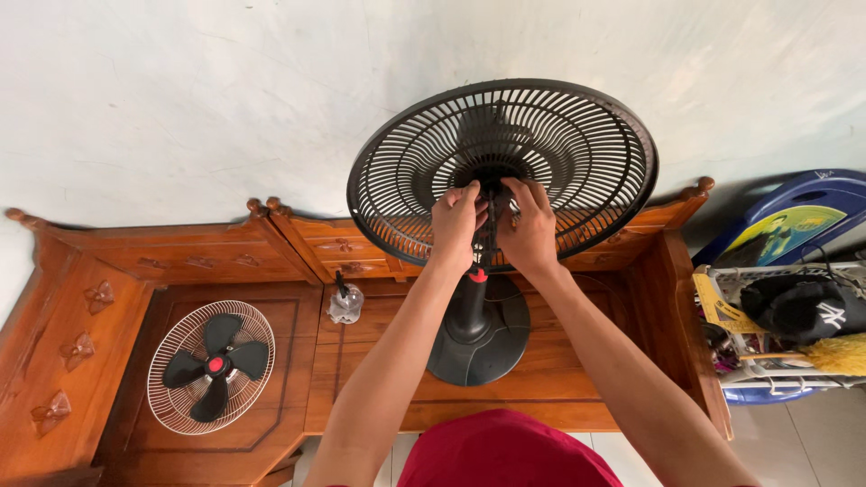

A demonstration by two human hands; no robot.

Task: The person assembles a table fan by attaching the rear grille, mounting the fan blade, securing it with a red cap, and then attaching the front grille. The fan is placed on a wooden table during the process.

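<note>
Head view, one frame.

Item, centre of frame: black stand fan (487, 271) on a round base, standing on a carved wooden bench (361, 361). Its black rear grille (577, 153) faces up at the camera with no blades on it, which leaves the hub open to reach.

Left hand (456, 225) and right hand (530, 230) — both curled, fingertips pinched in at the hub from either side. Which small part they grip is hidden behind the fingers, probably a nut or the shaft.

Lower left: pale wire front guard (211, 366) lying flat on the bench, the black blade set with its red cap resting inside it — set well apart from the fan.

Beside the fan base: small clear bottle (345, 305), upright.

Right edge: white wire basket (785, 325) holding a black cap; behind it a blue board with a yellow-green picture panel.
</note>
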